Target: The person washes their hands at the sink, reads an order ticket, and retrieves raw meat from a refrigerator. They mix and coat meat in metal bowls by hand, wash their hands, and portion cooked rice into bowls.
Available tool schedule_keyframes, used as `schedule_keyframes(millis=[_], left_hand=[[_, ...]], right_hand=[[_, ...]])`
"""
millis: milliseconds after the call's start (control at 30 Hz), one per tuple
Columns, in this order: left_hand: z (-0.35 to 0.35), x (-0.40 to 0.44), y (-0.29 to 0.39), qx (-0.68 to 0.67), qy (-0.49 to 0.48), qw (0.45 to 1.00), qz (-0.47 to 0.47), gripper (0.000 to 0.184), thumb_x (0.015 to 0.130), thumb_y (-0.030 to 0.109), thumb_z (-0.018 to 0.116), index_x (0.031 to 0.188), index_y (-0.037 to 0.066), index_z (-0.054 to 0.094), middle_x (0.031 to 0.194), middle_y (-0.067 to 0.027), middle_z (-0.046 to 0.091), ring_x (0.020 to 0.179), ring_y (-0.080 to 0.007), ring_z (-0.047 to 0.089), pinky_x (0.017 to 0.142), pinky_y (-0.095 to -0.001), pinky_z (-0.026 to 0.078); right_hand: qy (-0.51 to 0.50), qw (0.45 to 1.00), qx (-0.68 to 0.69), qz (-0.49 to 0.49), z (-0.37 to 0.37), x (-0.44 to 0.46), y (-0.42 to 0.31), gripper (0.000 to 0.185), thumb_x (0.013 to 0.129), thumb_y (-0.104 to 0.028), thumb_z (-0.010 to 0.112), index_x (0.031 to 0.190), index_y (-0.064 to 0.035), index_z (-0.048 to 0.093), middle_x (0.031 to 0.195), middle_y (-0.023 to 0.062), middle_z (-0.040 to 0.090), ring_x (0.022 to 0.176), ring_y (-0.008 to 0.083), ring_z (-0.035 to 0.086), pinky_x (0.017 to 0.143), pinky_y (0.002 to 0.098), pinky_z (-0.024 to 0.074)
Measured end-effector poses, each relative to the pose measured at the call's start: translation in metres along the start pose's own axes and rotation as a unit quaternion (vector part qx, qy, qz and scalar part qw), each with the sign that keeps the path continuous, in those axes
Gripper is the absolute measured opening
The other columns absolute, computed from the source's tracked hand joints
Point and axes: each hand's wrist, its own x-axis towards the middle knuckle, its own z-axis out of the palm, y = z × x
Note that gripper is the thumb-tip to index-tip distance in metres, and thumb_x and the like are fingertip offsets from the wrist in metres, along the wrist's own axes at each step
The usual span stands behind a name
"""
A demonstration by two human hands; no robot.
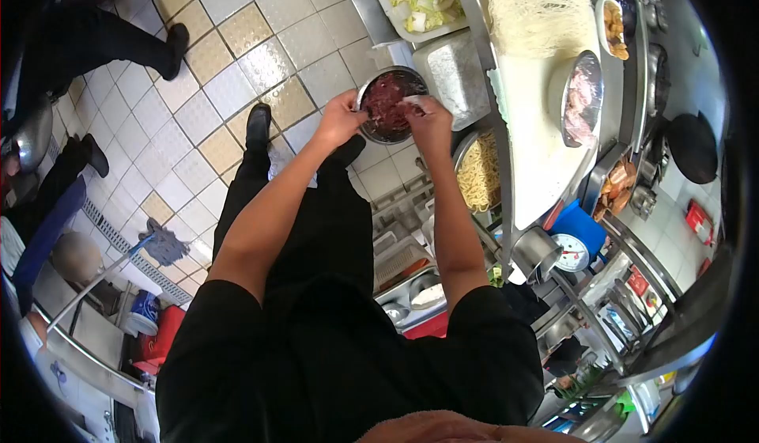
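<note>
Tiled floor (281, 6): spreads below the hands and the bowl.
White worktop (545, 178): runs along the right, beyond the metal tray (455, 79).
Metal bowl (385, 135): between the two hands, just left of the tray; mouth facing up toward the head camera; round, so no clear long axis.
Dark red contents (387, 99): loose mass inside the bowl.
Left hand (341, 119): clamped on the bowl's left rim, thumb over the edge.
Right hand (432, 124): at the right rim, fingers bent over the contents; whether they pinch anything, cannot tell.
</note>
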Motion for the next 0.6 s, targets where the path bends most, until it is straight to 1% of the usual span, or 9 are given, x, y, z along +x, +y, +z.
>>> schedule_keyframes(millis=[67, 167, 200, 233, 300, 400, 500, 533, 600], left_hand=[[0.011, 0.011, -0.017, -0.016, -0.008, 1.0, 0.008, 0.012, 0.076, -0.003, 0.06, 0.076, 0.003, 0.05, 0.065, 0.0012, 0.048, 0.056, -0.0072, 0.051, 0.048, -0.024, 0.044], [0.024, 0.021, -0.025, -0.028, -0.013, 1.0, -0.005, 0.009, 0.076, -0.004, 0.059, 0.079, 0.002, 0.053, 0.068, 0.0006, 0.052, 0.058, -0.0078, 0.053, 0.049, -0.0244, 0.047], [0.028, 0.025, -0.029, -0.021, -0.012, 1.0, -0.009, 0.009, 0.076, -0.005, 0.058, 0.08, 0.002, 0.053, 0.068, 0.0004, 0.052, 0.058, -0.008, 0.054, 0.049, -0.0245, 0.047], [0.031, 0.027, -0.034, -0.015, -0.011, 1.0, -0.013, 0.009, 0.076, -0.005, 0.058, 0.08, 0.002, 0.054, 0.069, 0.0002, 0.053, 0.059, -0.0082, 0.054, 0.05, -0.0247, 0.048], [0.037, 0.027, -0.037, -0.016, -0.01, 0.999, -0.036, 0.01, 0.076, -0.005, 0.059, 0.081, 0.002, 0.055, 0.07, 0.0, 0.054, 0.059, -0.0084, 0.055, 0.05, -0.0248, 0.048], [0.039, 0.031, -0.032, -0.004, -0.004, 1.0, -0.021, 0.01, 0.076, -0.005, 0.059, 0.082, 0.002, 0.056, 0.07, -0.0004, 0.056, 0.059, -0.0087, 0.055, 0.05, -0.0248, 0.049], [0.044, 0.034, -0.042, -0.015, -0.006, 1.0, -0.021, 0.011, 0.076, -0.006, 0.059, 0.083, 0.002, 0.057, 0.071, -0.0006, 0.056, 0.059, -0.0089, 0.056, 0.05, -0.0247, 0.048], [0.046, 0.037, -0.046, -0.026, -0.005, 0.999, -0.024, 0.011, 0.076, -0.006, 0.059, 0.083, 0.002, 0.057, 0.071, -0.0006, 0.056, 0.059, -0.0089, 0.056, 0.05, -0.0247, 0.048], [0.049, 0.041, -0.048, -0.026, -0.011, 0.999, -0.021, 0.011, 0.076, -0.006, 0.059, 0.084, 0.002, 0.058, 0.071, -0.0006, 0.056, 0.059, -0.0088, 0.055, 0.05, -0.0248, 0.048]], right_hand=[[0.026, 0.997, -0.004, 0.074, -0.011, 0.003, 0.009, 0.014, 0.074, 0.005, 0.057, 0.082, -0.0016, 0.065, 0.081, 0.0126, 0.063, 0.067, 0.0232, 0.059, 0.067, 0.033, 0.0481], [0.146, 0.97, 0.159, 0.111, -0.014, 0.003, 0.017, 0.009, 0.076, 0.005, 0.058, 0.082, -0.0011, 0.06, 0.074, 0.0114, 0.056, 0.064, 0.0185, 0.052, 0.063, 0.0321, 0.0443], [0.191, 0.974, 0.111, 0.056, 0.0, -0.002, 0.045, 0.023, 0.073, 0.004, 0.058, 0.095, -0.001, 0.062, 0.086, 0.0138, 0.062, 0.075, 0.0244, 0.06, 0.071, 0.034, 0.0479], [0.138, 0.99, 0.025, -0.022, 0.006, -0.002, 0.041, 0.026, 0.073, 0.004, 0.058, 0.097, -0.0012, 0.062, 0.091, 0.0145, 0.063, 0.081, 0.0264, 0.061, 0.074, 0.0346, 0.0483], [0.031, 0.974, -0.151, -0.169, 0.018, -0.006, 0.031, 0.032, 0.071, 0.004, 0.057, 0.102, -0.0015, 0.064, 0.1, 0.016, 0.064, 0.092, 0.0303, 0.063, 0.082, 0.0357, 0.049], [0.031, 0.999, 0.029, -0.034, 0.002, -0.002, 0.03, 0.041, 0.067, 0.008, 0.055, 0.104, -0.0046, 0.066, 0.113, 0.0146, 0.063, 0.106, 0.0275, 0.06, 0.083, 0.0295, 0.0489], [-0.008, 0.999, 0.052, -0.004, -0.011, 0.003, 0.053, 0.034, 0.066, 0.008, 0.054, 0.096, -0.0036, 0.067, 0.103, 0.0171, 0.064, 0.101, 0.0322, 0.062, 0.087, 0.0359, 0.0486], [0.017, 0.996, 0.081, -0.044, -0.014, 0.008, 0.059, 0.028, 0.067, 0.01, 0.052, 0.09, 0.0002, 0.066, 0.098, 0.0149, 0.066, 0.095, 0.0278, 0.063, 0.086, 0.0343, 0.0491], [-0.03, 0.983, 0.178, 0.021, -0.021, 0.014, 0.088, 0.027, 0.068, 0.012, 0.051, 0.087, 0.0013, 0.065, 0.098, 0.0126, 0.066, 0.094, 0.0242, 0.063, 0.085, 0.0326, 0.0491]])
